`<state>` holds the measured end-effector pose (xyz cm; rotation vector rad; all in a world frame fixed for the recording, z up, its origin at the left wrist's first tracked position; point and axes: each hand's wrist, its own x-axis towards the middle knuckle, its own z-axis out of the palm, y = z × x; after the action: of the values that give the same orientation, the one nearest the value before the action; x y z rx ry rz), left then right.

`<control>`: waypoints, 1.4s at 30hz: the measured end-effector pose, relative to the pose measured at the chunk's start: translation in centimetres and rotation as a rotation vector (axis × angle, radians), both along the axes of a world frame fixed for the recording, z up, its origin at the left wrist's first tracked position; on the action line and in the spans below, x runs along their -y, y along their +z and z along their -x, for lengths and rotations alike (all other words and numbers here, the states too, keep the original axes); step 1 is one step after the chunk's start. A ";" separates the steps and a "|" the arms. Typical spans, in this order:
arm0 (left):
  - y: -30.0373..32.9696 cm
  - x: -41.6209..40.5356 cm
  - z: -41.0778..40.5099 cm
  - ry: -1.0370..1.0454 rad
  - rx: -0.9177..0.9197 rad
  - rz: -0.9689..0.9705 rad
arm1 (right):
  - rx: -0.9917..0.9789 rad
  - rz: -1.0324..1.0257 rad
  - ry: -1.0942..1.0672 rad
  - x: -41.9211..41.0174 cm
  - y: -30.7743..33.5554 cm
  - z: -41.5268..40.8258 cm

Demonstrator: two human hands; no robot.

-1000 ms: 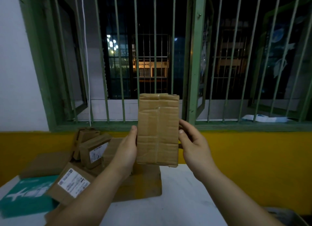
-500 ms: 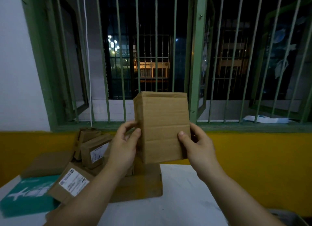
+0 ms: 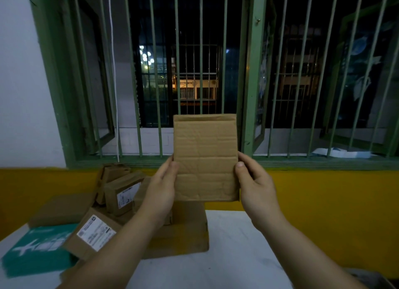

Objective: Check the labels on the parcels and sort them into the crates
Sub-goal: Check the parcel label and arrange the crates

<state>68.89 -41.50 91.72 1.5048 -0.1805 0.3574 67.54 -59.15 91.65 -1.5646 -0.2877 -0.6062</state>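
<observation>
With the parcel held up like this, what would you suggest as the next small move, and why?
Probably turn the cardboard parcel over. The left hand and right hand grip its side edges, and the face towards the camera is plain cardboard with no label, so the label likely sits on a hidden face.

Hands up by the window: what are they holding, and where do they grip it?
A plain cardboard parcel, held upright: the left hand grips its lower left edge, the right hand its lower right edge.

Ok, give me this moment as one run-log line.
stage: label check | left hand: grips held parcel | right hand: grips it | facing side: plain, no label | pile: on table
</observation>
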 end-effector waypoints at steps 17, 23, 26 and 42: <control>-0.2 -0.8 0.3 -0.055 -0.064 0.081 | -0.206 -0.060 0.152 -0.1 0.3 0.5; 0.1 -0.4 0.5 0.062 0.053 -0.018 | -0.084 -0.040 0.162 -0.4 -0.2 0.7; 0.1 -0.1 0.7 -0.002 0.045 -0.075 | -0.077 -0.055 0.154 -0.5 -0.2 0.8; -0.4 0.7 0.3 -0.076 0.025 -0.066 | -0.057 -0.043 0.135 -0.6 -0.3 0.7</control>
<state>68.55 -42.17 91.35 1.5542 -0.2710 0.3115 66.82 -58.51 91.37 -1.5053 -0.3322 -0.4596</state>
